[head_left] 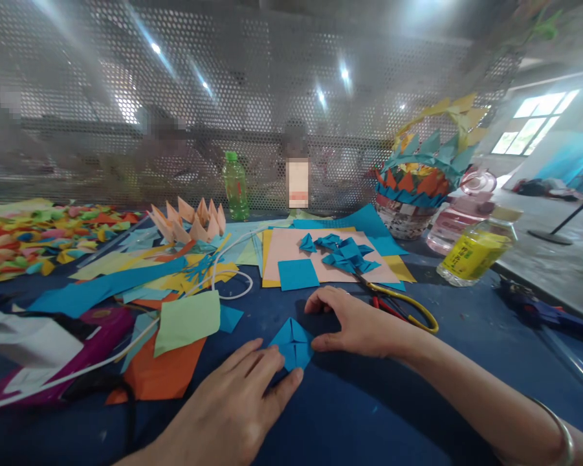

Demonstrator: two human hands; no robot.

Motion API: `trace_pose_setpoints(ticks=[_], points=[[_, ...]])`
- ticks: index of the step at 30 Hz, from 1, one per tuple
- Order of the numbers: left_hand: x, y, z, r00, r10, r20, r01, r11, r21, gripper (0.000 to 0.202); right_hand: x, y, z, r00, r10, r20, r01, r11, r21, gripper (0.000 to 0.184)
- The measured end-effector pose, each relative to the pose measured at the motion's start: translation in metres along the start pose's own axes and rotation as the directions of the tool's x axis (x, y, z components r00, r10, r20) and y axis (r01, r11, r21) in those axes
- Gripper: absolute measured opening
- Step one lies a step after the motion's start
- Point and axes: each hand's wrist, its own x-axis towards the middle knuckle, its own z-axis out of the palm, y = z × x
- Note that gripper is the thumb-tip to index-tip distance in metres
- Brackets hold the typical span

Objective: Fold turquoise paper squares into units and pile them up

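On the table (369, 408), left hand (233, 411) and right hand (356, 323), unclenched, pin folded paper (292, 343).

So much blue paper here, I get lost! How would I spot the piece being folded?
On the dark blue table, look near the front, between the left hand and the right hand. Both touch a blue paper square there. Unlike the flat blue square and the folded blue pieces on the pink sheet behind, its corners are folded in to its middle.
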Motion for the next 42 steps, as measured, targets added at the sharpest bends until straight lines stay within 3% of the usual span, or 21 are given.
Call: trace_pose_setpoints(ticks=[4,13,23,31,34,37,42], points=[[-0.001,0.003,-0.003,1.0,-0.006,-0.018,0.007,0.998,0.056,0.041,0.0,0.0,0.0,1.0,-0.014,-0.007,0.014,1.0,-0.007,0.04],[0.001,0.006,-0.011,0.991,-0.039,0.13,0.021,0.99,0.137,0.052,0.003,0.004,0.0,0.999,-0.035,0.023,0.034,0.999,0.039,0.039],[-0.003,0.004,-0.006,0.998,-0.058,0.03,0.052,0.982,0.183,0.041,0.003,0.002,-0.001,0.999,-0.042,-0.004,0.042,0.997,0.06,0.034],[-0.001,-0.009,-0.003,0.997,0.057,-0.056,-0.046,0.982,0.181,0.038,0.007,-0.004,0.018,0.983,-0.103,-0.15,0.109,0.993,0.033,0.016],[0.004,-0.01,-0.006,0.999,0.035,-0.036,-0.03,0.992,0.123,0.036,0.006,-0.004,0.02,0.958,-0.231,-0.168,0.232,0.973,-0.01,0.027],[0.011,-0.011,-0.012,1.0,0.008,0.007,-0.008,0.999,0.033,0.034,0.004,-0.005,0.018,0.933,-0.341,-0.114,0.336,0.94,-0.063,0.045],[0.017,-0.013,-0.017,0.999,-0.031,0.04,0.032,0.999,-0.023,0.037,0.002,-0.008,0.014,0.917,-0.396,-0.053,0.385,0.911,-0.147,0.052]])
